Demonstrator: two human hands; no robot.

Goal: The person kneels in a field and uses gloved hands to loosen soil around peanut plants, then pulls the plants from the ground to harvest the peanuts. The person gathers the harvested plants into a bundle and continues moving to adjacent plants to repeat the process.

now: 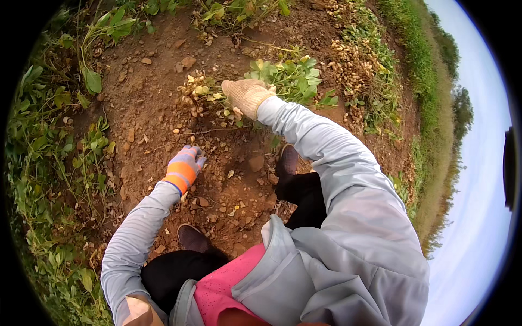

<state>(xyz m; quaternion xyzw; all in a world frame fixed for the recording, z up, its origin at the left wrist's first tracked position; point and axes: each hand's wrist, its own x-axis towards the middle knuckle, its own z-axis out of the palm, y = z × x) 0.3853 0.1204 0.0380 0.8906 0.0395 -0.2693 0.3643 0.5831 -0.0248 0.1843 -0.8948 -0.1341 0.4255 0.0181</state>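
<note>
My right hand (247,97), in a cream knitted glove, is closed around the stems of an uprooted peanut plant. The plant's green leaves (299,79) spread to the right of the fist, and its cluster of peanut pods (200,89) hangs out on the left. Lower left, my left hand (185,166) wears an orange and lavender striped glove. It hovers over or touches the reddish soil, fingers slightly bent; nothing shows in it, though the palm side is hidden.
Pulled peanut plants with pods (355,65) lie in a row at the upper right. Leafy plants (45,163) stand along the left. Stones, such as one (256,163), dot the soil between my shoes (193,237). Grass (428,102) borders the field on the right.
</note>
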